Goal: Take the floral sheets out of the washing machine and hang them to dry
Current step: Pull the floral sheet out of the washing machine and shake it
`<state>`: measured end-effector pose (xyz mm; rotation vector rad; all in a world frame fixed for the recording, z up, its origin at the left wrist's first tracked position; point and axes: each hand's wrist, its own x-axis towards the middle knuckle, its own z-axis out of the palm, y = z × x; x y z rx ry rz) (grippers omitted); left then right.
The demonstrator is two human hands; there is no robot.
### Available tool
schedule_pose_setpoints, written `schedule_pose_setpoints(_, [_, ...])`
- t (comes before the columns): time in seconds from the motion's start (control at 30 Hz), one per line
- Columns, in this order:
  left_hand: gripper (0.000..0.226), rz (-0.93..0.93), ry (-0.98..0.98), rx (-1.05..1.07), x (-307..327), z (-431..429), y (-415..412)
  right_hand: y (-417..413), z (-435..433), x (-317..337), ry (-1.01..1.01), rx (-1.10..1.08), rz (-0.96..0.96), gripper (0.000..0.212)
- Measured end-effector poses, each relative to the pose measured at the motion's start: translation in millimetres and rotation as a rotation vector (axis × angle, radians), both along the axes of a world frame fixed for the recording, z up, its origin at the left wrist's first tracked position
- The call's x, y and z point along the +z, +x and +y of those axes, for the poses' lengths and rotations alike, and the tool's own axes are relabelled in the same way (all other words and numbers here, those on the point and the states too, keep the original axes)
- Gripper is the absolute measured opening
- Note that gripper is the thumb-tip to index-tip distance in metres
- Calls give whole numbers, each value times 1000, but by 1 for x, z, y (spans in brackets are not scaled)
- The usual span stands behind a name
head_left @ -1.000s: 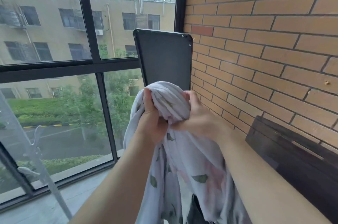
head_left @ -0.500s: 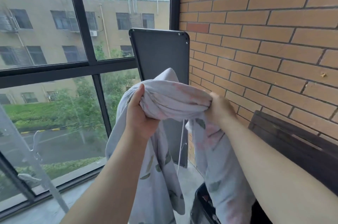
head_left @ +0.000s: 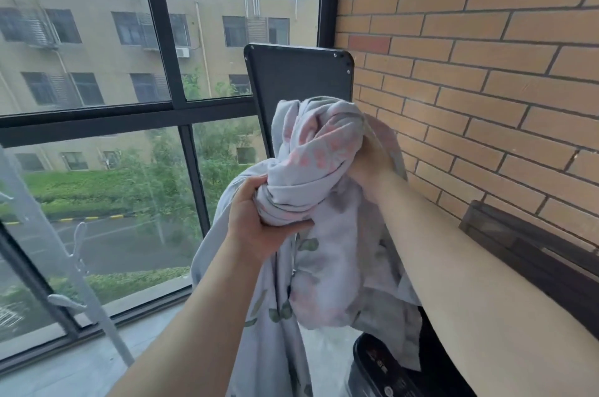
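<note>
Holding the floral sheet [head_left: 317, 153] up at centre frame, both hands on it. Sheet is bunched into a twisted roll, pale lilac with pink blotches and green leaf print, running from lower left to upper right between the hands.

Left hand [head_left: 256, 221]: just left of centre, fingers and thumb curled round the lower end of the roll, firm grip.

Right hand [head_left: 369, 163]: right of centre and higher, at the upper end of the roll. Back of hand and wrist show, fingers are buried in the folds, reads as gripping the cloth.

Rest of the sheet hangs loose below the hands in two drapes, one under the left forearm down to the bottom edge, one under the right forearm. The right drape hangs over a dark appliance [head_left: 382, 370] at bottom centre-right; can't tell if they touch.

Behind the sheet: dark flat panel [head_left: 298, 78] with rounded corners, upright at centre, beside the brick wall [head_left: 470, 56] filling the right half. Dark wooden slatted piece [head_left: 534, 254] against the wall, right edge. Black-framed window [head_left: 162, 40] across the left half, beige building outside. White pole with hooks [head_left: 81, 260] at lower left.
</note>
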<state>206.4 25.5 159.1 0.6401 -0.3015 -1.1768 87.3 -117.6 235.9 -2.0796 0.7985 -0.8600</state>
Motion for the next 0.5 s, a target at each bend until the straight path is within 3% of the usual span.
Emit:
schedule_pose_setpoints(0.07, [67, 8, -28, 20, -1, 4, 1, 3, 4, -11, 302, 188, -272, 37])
schedule_pose_setpoints(0.17, [75, 24, -114, 72, -1, 12, 3, 7, 8, -32, 606, 548, -518, 16])
schedule_pose_setpoints(0.27, [75, 8, -179, 76, 0, 21, 5, 17, 11, -47, 838, 686, -566, 9])
schedule_pose_setpoints(0.5, [79, -26, -161, 142, -5, 38, 10, 34, 15, -71, 954, 766, -540, 20])
